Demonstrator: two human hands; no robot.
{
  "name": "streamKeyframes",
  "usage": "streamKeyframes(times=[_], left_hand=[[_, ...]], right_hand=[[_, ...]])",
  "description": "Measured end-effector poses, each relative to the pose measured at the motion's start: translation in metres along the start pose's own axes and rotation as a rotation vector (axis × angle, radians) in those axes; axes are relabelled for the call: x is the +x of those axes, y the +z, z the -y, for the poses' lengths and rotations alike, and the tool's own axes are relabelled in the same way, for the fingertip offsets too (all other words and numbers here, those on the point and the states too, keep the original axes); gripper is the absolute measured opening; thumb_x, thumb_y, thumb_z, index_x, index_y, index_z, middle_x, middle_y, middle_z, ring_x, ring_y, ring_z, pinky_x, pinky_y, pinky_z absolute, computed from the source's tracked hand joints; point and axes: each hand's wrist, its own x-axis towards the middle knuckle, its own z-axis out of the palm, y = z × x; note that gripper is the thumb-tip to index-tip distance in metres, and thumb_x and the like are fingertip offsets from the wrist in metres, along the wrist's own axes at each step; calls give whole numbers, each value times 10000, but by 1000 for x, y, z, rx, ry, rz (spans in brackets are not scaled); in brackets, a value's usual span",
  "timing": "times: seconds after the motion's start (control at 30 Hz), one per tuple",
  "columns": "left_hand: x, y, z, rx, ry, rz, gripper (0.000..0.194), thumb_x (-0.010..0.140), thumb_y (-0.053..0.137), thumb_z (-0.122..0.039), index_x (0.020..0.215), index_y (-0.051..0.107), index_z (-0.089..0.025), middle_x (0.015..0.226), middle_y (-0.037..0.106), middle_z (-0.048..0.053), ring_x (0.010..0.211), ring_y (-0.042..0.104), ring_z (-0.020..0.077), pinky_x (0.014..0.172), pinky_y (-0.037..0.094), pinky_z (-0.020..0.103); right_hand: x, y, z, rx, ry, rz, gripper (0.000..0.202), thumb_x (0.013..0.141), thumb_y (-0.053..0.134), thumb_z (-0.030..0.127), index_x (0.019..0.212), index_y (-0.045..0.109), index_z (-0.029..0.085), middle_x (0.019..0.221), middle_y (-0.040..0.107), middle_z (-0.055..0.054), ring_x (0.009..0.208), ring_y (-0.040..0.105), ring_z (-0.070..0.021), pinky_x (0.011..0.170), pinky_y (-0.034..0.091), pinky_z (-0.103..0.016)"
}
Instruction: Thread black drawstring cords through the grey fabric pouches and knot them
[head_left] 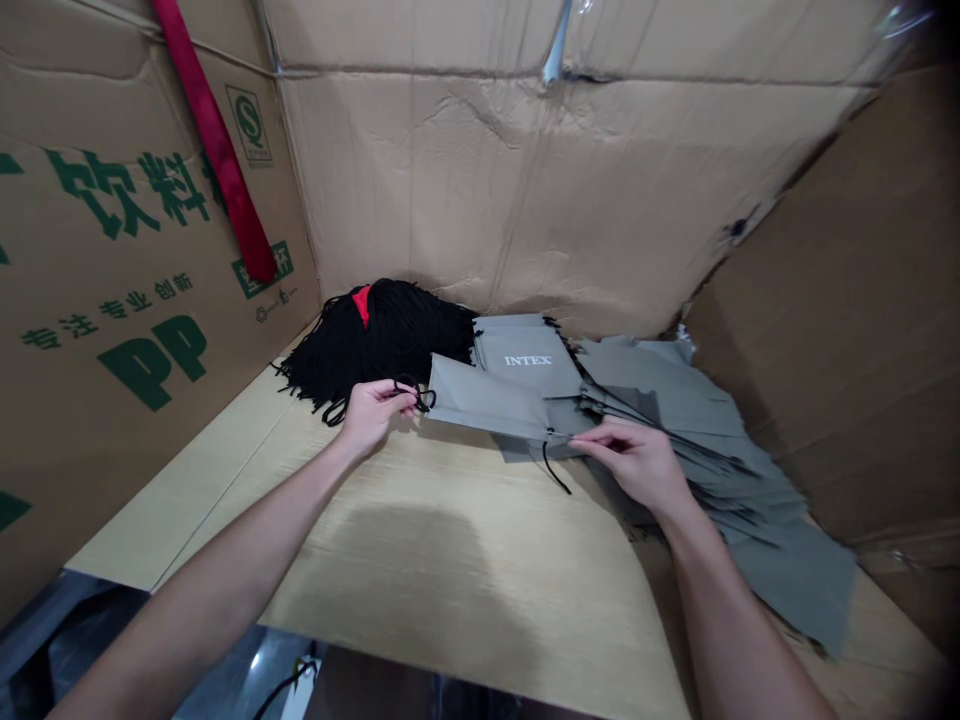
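Note:
A grey drawstring pouch is stretched between my hands, a little above the table. My left hand is closed on a looped black cord at the pouch's left end. At the opposite corner, the fingers of my right hand are pinched together; a thin, pale thing shows at their tips, too small to name. A short black cord end hangs from that corner. Just behind lies a stack of grey pouches, the top one printed INTEX.
A bundle of black cords with a red tie lies at the back left. Many flat grey pouches spread over the right side. Cardboard walls enclose the table, and a red ribbon hangs on the left one.

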Motion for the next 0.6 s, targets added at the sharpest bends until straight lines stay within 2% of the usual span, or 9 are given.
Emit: streamKeyframes(times=[0.17,0.37,0.6], left_hand=[[-2,7,4,-64,-20,-64,188,632,787,-244,727,679,-123,598,639,-1,495,550,92,522,436,231],[-5,13,4,-300,-111,-80,357,599,850,-274,815,598,-142,619,607,-42,550,581,64,548,452,173],[-9,17,2,-485,-256,-104,316,648,837,-282,808,614,-126,676,612,-10,605,600,66,566,482,161]], right_hand=[[-1,5,2,-11,3,-4,273,786,690,475,724,750,216,670,678,-47,579,580,-160,532,437,-289],[-1,7,2,-37,-13,-24,231,809,687,421,750,748,206,684,678,-45,587,585,-155,535,427,-284],[-2,9,0,-70,-54,-62,231,818,681,407,751,750,197,670,674,-43,571,579,-147,530,421,-276]])
